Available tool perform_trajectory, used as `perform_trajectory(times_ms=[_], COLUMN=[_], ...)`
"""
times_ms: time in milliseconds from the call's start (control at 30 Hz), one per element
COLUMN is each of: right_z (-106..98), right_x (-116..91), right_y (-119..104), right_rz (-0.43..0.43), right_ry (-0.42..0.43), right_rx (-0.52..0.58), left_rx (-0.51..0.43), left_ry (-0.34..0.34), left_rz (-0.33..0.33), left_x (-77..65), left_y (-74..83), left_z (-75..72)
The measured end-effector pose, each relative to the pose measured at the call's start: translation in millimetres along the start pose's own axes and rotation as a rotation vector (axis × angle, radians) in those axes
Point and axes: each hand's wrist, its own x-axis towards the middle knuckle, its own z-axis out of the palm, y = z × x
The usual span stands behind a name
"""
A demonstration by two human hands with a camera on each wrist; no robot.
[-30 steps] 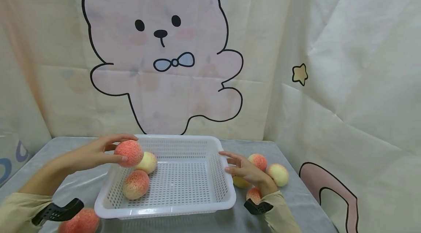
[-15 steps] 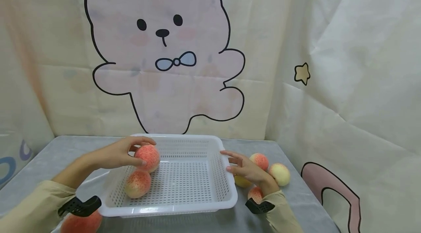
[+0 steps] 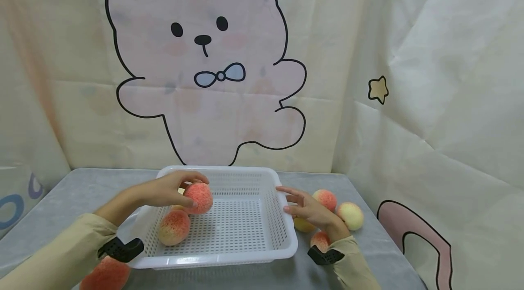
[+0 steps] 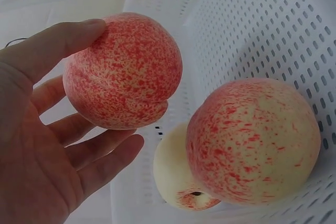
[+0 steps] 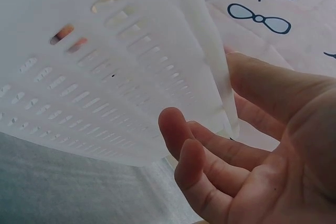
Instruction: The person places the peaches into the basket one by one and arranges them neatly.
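Observation:
My left hand [image 3: 165,190] holds a red speckled peach [image 3: 201,198] over the left half of a white perforated plastic basket [image 3: 213,260]. In the left wrist view the thumb lies on one side of this peach and the fingers are behind and under it. A red-and-yellow peach [image 4: 254,142] lies in the basket, with a pale yellow peach [image 4: 173,169] partly hidden behind it. At the basket's right side my right hand [image 3: 311,210] grips the rim [image 5: 215,72], its thumb and fingers at the edge in the right wrist view.
Right of the basket, a red peach [image 3: 326,199], a pale peach [image 3: 350,216], a yellow fruit [image 3: 303,225] and another red peach [image 3: 320,241] lie around the right wrist. One more red peach [image 3: 104,276] sits front left on the grey tabletop [image 3: 98,181].
My left hand has carried the red peach rightward, from the basket's left rim to over its inside. The right hand stays at the right rim.

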Motion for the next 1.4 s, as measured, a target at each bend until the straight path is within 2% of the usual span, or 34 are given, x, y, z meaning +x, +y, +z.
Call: perform_trajectory(times_ms=[200,567,933,1233,1400], right_z=[1.8,3.7,3.1,-1.0,-1.2], right_x=[0.9,-0.3,0.2,1.6,0.6], right_y=[0.9,3.1,1.8,3.1,3.4], right_rz=[-0.001,0.019,0.010,-0.010,-0.021], right_ry=[-0.007,0.002,-0.003,-0.017,-0.018], right_rx=[0.024,0.047,0.057,0.047,0.033], left_rx=[0.037,0.069,0.172,0.204,0.255], left_ry=[-0.020,-0.100,-0.104,-0.149,-0.167], left_rz=[-0.006,-0.073,-0.170,-0.194,-0.238], left_x=[8.3,18.7,34.5,36.3,37.7], left_y=[-5.3,-5.4,-5.7,-0.8,0.2], left_z=[3.5,7.0,15.6,22.8,29.6])
